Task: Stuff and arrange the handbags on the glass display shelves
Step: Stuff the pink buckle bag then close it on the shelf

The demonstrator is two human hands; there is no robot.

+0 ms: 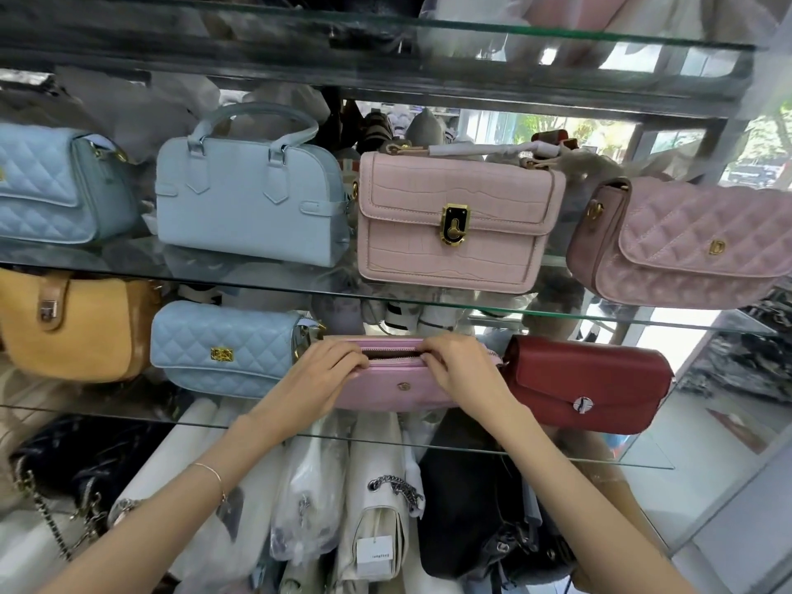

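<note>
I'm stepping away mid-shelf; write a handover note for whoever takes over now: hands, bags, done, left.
Left hand and right hand both grip the top edge of the pink handbag, its zip partly open.
It stands on the lower glass shelf, between the blue quilted bag and the red flap bag.
Done: upper shelf holds four bags in a row.
Left: probably close the zip, straighten it.

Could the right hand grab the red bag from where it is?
Probably yes. The red bag sits just beside the right hand on the same glass shelf, with nothing in front of it. The hand would first have to let go of the pink bag.
</note>
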